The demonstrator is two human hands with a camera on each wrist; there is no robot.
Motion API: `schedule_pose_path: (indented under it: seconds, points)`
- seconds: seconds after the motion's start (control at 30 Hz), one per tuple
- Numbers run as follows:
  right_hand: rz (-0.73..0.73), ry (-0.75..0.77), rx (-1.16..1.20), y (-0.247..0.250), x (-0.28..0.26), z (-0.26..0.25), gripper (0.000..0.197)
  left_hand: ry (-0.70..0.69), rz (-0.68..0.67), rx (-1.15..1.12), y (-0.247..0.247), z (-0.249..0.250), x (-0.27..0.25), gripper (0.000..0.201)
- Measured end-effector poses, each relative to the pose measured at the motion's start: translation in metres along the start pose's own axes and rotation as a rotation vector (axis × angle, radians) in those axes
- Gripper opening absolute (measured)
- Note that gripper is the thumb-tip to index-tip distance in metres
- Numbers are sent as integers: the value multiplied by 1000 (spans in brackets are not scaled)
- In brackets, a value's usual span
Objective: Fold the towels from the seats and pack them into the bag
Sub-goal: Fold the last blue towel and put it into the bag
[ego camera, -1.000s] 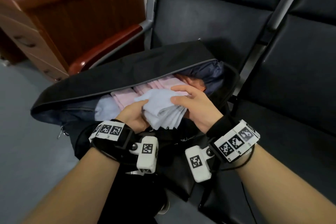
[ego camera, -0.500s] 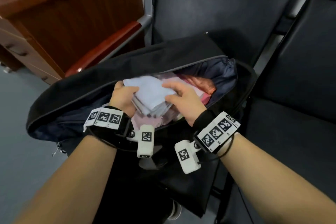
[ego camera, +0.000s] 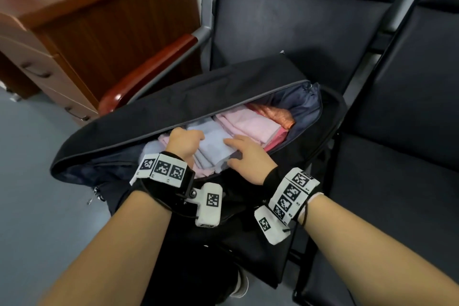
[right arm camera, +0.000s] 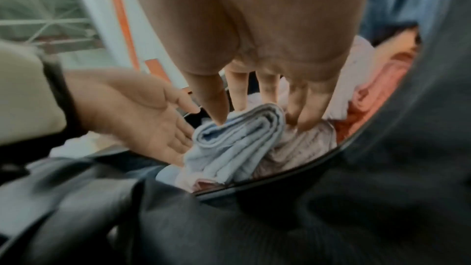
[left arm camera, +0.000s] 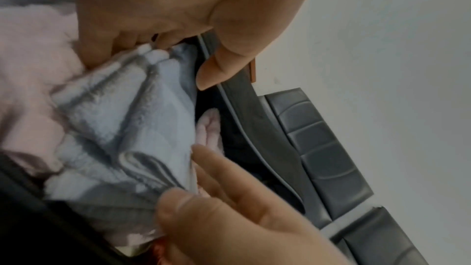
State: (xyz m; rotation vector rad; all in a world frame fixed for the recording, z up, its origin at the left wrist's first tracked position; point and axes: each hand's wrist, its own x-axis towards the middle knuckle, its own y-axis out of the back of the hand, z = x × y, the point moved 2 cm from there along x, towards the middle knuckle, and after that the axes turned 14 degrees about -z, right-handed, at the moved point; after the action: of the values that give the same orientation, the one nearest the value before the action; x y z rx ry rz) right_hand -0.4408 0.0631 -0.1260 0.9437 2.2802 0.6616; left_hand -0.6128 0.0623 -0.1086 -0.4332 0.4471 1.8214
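Observation:
An open black bag (ego camera: 173, 107) lies on a black seat, holding folded pink towels (ego camera: 248, 124) and an orange towel (ego camera: 275, 113). A folded light blue towel (ego camera: 213, 149) rests on the pink ones at the near edge of the opening, between my hands. My left hand (ego camera: 185, 141) presses its left side with an open palm (right arm camera: 132, 112) and straight fingers. My right hand (ego camera: 244, 156) straddles the towel's (right arm camera: 237, 142) near end, thumb on one side and fingers on the other, pinching it. The left fingertips are hidden behind the towel (left arm camera: 132, 118).
A wooden desk with drawers (ego camera: 99, 20) stands at the left, beside a red-brown armrest (ego camera: 149, 72). Black seats (ego camera: 285, 32) run behind the bag, and another seat (ego camera: 409, 156) lies to the right. Grey floor (ego camera: 29, 181) shows at the lower left.
Both hands have carried the light blue towel forward and down into the bag, onto the pink towels. The left palm has opened against its side.

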Motion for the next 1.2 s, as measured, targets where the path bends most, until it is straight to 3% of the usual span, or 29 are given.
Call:
schedule_pose_path:
  seconds: [0.07,0.2,0.37,0.57,0.7,0.83,0.93,1.03,1.13,1.2]
  points:
    - [53,14,-107,-2,-10,-13,54,-71,-22,60,2,6,-19,11]
    - [152,172,-152,-16,-25,-51,44,-289,-83,251,21,16,-60,36]
    - [-33,279,-121,-55,-23,-100,42,-435,-44,287,79,11,-95,17]
    - [-257,170,-284,-94,-4,-139,49,-327,133,367,171,-35,-113,16]
    - [-189,180,-212,-97,-2,-142,21,-78,184,350,218,-76,-109,18]
    - [-122,191,-176,-93,-8,-138,18,68,63,284,215,-91,-98,9]
    - [-116,202,-164,-81,-17,-135,24,5,-68,163,196,-84,-96,9]
    - [-114,183,-132,-64,-27,-127,30,-140,-116,70,180,-72,-94,10]
    - [-145,153,-188,-50,-38,-128,23,-255,-70,111,171,-64,-87,24]
    - [-161,139,-312,-46,-44,-134,8,-303,-4,155,167,-58,-85,10]
